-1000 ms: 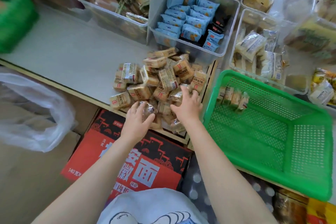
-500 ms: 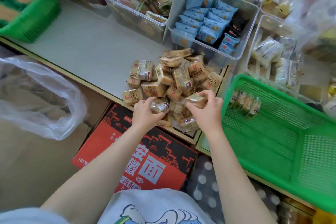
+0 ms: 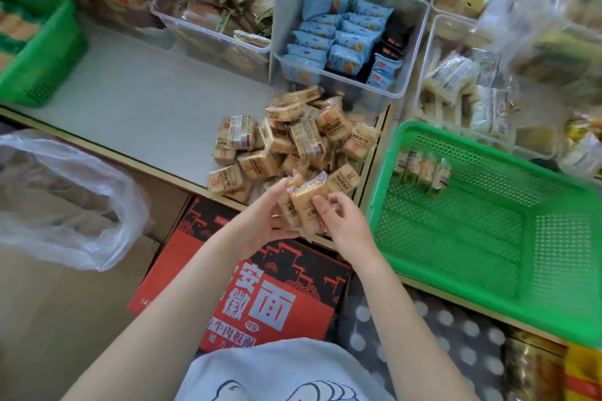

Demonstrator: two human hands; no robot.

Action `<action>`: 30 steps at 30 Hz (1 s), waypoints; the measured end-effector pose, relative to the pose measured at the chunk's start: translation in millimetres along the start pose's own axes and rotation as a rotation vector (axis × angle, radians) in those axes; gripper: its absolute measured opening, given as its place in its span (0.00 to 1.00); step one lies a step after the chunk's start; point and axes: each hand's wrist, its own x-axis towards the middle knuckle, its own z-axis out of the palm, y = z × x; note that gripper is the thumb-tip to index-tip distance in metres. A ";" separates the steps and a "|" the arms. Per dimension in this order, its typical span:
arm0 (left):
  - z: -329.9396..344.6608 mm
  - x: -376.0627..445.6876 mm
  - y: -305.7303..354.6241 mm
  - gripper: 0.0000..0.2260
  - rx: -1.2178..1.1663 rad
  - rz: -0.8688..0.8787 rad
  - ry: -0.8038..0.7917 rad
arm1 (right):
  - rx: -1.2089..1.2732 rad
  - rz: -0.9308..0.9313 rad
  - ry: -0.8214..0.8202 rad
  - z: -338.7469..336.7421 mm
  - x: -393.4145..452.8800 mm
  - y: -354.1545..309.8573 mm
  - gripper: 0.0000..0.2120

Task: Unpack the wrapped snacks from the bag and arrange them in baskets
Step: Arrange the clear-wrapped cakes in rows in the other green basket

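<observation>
Left hand [image 3: 260, 225] and right hand [image 3: 338, 221] jointly pinch two small tan film-wrapped snack packets [image 3: 306, 205]. Likely light, crinkly, slippery, crushable; hold flat faces, not crimped ends.

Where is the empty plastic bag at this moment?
In the head view, the clear plastic bag lies at the left, below the shelf edge, left of the red carton and well away from both hands.

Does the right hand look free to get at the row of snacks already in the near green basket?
Probably not yet: the right hand is pinching tan snack packets together with the left hand. The green basket is open-topped; nothing covers the row.
</observation>
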 end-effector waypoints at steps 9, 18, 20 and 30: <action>-8.3 22.2 -23.7 0.14 -0.048 0.057 0.312 | -0.054 0.110 0.239 -0.5 30.4 14.7 0.17; -22.8 11.4 -25.8 0.19 -0.264 -0.057 0.315 | -0.164 0.461 0.467 11.9 109.8 3.1 0.34; -30.4 10.7 -28.3 0.21 -0.265 -0.033 0.305 | -0.122 0.448 0.496 10.5 115.6 6.6 0.34; -34.9 12.2 -30.7 0.13 -0.353 -0.095 0.346 | -0.204 0.397 0.496 7.4 110.0 3.2 0.28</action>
